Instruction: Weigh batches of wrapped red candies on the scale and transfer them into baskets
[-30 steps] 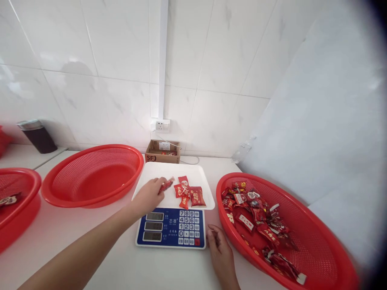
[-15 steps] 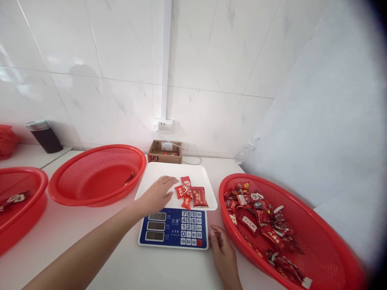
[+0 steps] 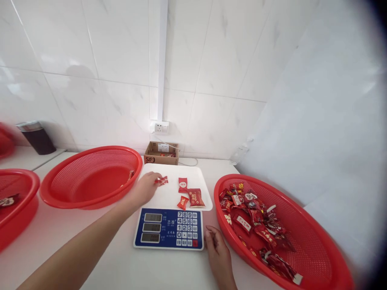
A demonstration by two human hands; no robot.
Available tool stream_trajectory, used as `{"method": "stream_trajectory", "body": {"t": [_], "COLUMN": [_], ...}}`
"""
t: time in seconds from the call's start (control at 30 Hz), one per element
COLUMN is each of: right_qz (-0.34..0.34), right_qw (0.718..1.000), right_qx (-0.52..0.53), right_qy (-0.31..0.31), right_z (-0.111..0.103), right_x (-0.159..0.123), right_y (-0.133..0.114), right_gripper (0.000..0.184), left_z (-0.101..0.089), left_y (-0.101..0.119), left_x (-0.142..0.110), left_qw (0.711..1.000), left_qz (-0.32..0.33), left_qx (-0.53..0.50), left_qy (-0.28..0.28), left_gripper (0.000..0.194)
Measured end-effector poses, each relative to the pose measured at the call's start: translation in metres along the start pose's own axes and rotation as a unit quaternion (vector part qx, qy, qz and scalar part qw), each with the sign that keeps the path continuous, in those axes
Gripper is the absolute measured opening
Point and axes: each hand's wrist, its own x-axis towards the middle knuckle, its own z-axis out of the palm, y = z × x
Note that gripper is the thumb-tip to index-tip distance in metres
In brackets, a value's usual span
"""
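My left hand is closed around a small red-and-white wrapped candy, just over the left part of the white scale pan. Three red packets lie on the pan: an upright one, a larger square one and a small one. Below the pan is the scale's blue keypad panel with its displays. Beside the panel's right edge rests my right hand, its fingers loosely curled and apart, with nothing visible in them.
A red basket on the right holds many wrapped candies. Two more red baskets, one nearer and one at the edge, stand left. Behind the scale sit a cardboard box and a wall socket; a dark flask stands far left.
My left hand has picked a candy from the group on the pan and moved it left. Fewer packets lie there now. My right hand stays beside the scale.
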Motion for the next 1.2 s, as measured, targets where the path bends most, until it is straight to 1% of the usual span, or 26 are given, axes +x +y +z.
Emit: {"method": "stream_trajectory", "body": {"t": [0.07,0.13,0.2,0.23,0.27,0.33,0.43,0.47,0.53,0.6,0.67,0.73,0.8,0.9,1.0,1.1,1.2], "right_qz": [0.001,0.0,0.003,0.005,0.007,0.008,0.011,0.013,0.016,0.014,0.007,0.0,-0.005,-0.003,-0.001,0.001,-0.003], "right_qw": [1.0,1.0,1.0,1.0,1.0,1.0,1.0,1.0,1.0,1.0,1.0,1.0,1.0,1.0,1.0,1.0,1.0], "right_qx": [0.003,0.005,0.004,0.003,0.001,0.002,0.006,0.009,0.012,0.012,0.013,0.019,0.023,0.02,0.01,0.013,0.025], "right_qy": [0.001,0.001,0.0,-0.001,0.0,0.0,-0.004,-0.007,-0.011,-0.008,-0.005,-0.004,-0.003,0.0,0.006,0.01,0.012], "right_z": [0.0,0.0,0.0,0.0,0.0,0.0,0.001,0.001,0.001,0.001,0.001,0.001,0.001,0.001,0.001,0.001,0.001], "right_x": [0.0,0.0,0.0,0.001,0.001,0.002,0.001,0.001,0.0,-0.001,-0.001,-0.001,0.0,-0.001,-0.001,-0.001,-0.001], "right_y": [-0.001,-0.002,-0.002,-0.002,-0.002,-0.002,-0.001,-0.001,-0.001,0.0,-0.001,-0.001,-0.002,-0.004,-0.007,-0.007,-0.005], "right_gripper": [0.042,0.043,0.043,0.044,0.045,0.046,0.046,0.047,0.047,0.047,0.046,0.046,0.045,0.042,0.042,0.042,0.04], "left_z": [-0.024,-0.047,-0.062,-0.064,-0.063,-0.05,-0.018,-0.007,0.01,0.02,0.025,0.025,0.023,0.018,0.018,0.021,0.024], "left_y": [-0.021,-0.041,-0.051,-0.052,-0.048,-0.03,0.015,0.031,0.057,0.071,0.074,0.07,0.062,0.054,0.051,0.053,0.056], "left_x": [-0.006,-0.01,-0.013,-0.014,-0.014,-0.014,-0.016,-0.017,-0.019,-0.017,-0.013,-0.008,-0.003,0.006,0.018,0.033,0.044], "left_qw": [0.997,0.987,0.978,0.977,0.979,0.989,1.0,0.997,0.988,0.982,0.979,0.977,0.977,0.979,0.974,0.958,0.939], "left_qz": [-0.056,-0.113,-0.149,-0.152,-0.142,-0.098,-0.009,0.023,0.064,0.08,0.086,0.095,0.102,0.113,0.146,0.192,0.221], "left_qx": [0.019,0.048,0.077,0.086,0.088,0.071,0.002,-0.035,-0.052,-0.04,-0.025,-0.013,0.005,0.038,0.069,0.096,0.121], "left_qy": [0.053,0.099,0.123,0.125,0.119,0.083,-0.021,-0.065,-0.129,-0.166,-0.182,-0.188,-0.187,-0.166,-0.158,-0.192,-0.232], "left_gripper": [0.028,0.033,0.039,0.041,0.042,0.04,0.038,0.04,0.042,0.042,0.039,0.039,0.047,0.053,0.06,0.066,0.056]}}
